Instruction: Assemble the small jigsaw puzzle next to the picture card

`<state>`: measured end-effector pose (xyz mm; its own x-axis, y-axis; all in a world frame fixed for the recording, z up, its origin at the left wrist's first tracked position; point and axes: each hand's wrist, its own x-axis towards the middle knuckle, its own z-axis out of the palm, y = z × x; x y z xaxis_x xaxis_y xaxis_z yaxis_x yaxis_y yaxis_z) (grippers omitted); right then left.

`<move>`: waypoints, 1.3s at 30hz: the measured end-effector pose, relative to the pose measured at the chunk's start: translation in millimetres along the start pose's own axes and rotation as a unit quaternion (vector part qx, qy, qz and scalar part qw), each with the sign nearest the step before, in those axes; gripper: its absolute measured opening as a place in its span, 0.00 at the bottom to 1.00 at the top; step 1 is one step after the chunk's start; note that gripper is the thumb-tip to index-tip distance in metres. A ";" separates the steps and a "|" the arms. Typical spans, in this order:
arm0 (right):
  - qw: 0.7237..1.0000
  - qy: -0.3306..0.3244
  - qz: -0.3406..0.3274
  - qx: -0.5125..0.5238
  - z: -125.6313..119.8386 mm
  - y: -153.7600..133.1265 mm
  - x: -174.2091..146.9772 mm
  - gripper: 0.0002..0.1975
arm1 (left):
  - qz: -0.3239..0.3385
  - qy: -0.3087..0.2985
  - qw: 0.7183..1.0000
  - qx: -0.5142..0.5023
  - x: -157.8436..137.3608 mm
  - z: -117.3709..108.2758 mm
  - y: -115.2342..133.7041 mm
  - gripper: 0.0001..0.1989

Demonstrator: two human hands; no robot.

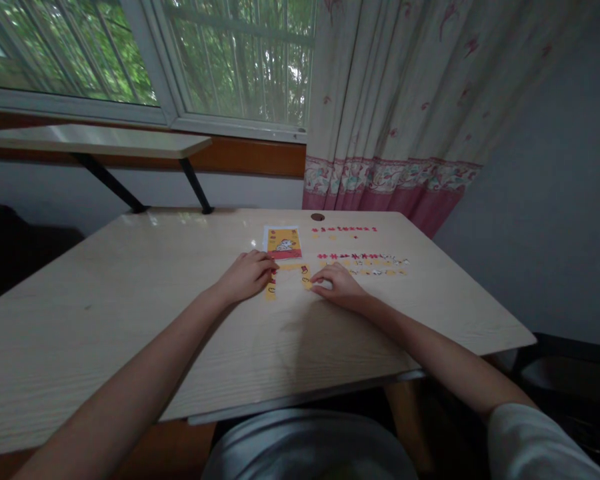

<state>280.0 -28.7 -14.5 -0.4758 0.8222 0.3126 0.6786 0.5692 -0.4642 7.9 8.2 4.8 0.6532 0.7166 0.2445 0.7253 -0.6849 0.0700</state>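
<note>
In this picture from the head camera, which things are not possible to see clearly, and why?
1. Head view: the print on the small puzzle pieces is too small and blurred.
2. What the left hand has under its fingers is hidden by them.
3. Any piece at the right hand is covered by it.
4. The reference picture card shows no readable detail.

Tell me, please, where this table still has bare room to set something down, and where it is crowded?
The table is bare across its whole left side, left of the left hand, and along the near edge below both forearms. It is crowded at the far middle: the reference card, the partly joined pieces between the hands, and the rows of loose pieces beyond the right hand.
</note>
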 end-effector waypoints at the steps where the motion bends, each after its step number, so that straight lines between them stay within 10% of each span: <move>1: 1.000 0.002 -0.001 -0.001 0.1 0.3 -0.2 0.07 | -0.002 0.000 1.000 0.005 -0.5 -0.5 -1.6 0.16; 19: 0.997 -0.014 -0.062 -0.044 -2.2 -1.0 -3.5 0.09 | -0.001 -0.003 1.000 0.004 -0.3 -2.2 -2.8 0.16; 30: 0.954 -0.023 -0.167 -0.249 -7.1 -11.3 -1.6 0.10 | 0.002 -0.011 1.000 0.013 0.2 -1.8 -2.5 0.16; 39: 0.986 -0.039 -0.106 -0.127 -8.0 -7.4 -2.9 0.13 | -0.006 -0.012 1.000 0.011 -0.6 -1.5 -1.6 0.17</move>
<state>280.8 -35.2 -5.4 -0.6558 0.6876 0.3116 0.6733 0.7195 -0.1705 6.0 8.6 6.0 0.6486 0.7286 0.2201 0.7381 -0.6727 0.0516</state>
